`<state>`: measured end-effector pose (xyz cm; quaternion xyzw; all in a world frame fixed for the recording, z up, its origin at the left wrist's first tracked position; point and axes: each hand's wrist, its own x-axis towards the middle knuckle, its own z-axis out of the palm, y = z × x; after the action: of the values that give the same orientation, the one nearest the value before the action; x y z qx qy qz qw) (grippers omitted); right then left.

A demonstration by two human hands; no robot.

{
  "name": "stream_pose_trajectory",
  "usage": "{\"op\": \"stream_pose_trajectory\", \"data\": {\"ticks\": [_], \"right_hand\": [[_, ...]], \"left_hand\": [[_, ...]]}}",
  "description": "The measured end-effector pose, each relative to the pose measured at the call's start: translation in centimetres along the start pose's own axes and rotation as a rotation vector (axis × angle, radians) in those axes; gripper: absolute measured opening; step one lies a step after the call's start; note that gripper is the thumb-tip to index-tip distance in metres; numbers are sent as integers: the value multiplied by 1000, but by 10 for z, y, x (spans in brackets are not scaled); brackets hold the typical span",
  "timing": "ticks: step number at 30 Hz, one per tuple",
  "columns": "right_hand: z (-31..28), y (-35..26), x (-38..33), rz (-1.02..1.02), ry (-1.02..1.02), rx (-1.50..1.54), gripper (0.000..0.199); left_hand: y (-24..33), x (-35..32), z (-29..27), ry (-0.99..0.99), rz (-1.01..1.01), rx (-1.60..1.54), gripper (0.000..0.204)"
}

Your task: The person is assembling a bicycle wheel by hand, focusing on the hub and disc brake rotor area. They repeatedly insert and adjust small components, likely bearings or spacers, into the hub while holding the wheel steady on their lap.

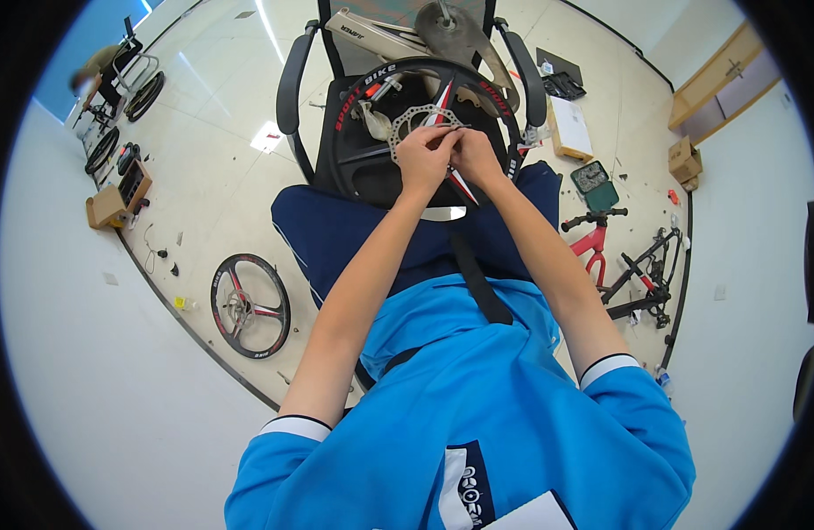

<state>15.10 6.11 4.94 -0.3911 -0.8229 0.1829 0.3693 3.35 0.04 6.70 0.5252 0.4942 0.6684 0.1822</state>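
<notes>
Meeting over a black bicycle wheel (358,132) that lies on an office chair (292,88) at the far side, the left hand (424,159) and right hand (473,152) both pinch at the silver brake disc (407,119) at its hub. Another wheel (249,306) lies on the floor at left; a red bike frame (594,247) lies right.

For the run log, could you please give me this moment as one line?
hands: left and right together at brake disc | disc on bike wheel | wheel on office chair
</notes>
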Motion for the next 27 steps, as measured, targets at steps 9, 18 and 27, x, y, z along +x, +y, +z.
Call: {"op": "stream_pose_trajectory", "data": {"ticks": [9,18,27], "right_hand": [[0,-12,-9,97,1,276,18],[6,-5,-9,126,126,70,18],[19,-10,-15,170,147,335,16]], "left_hand": [[-6,7,-13,-99,317,327,12],[-15,3,-9,-117,-74,-47,25],[-6,7,-17,-166,-157,-28,23]]}}
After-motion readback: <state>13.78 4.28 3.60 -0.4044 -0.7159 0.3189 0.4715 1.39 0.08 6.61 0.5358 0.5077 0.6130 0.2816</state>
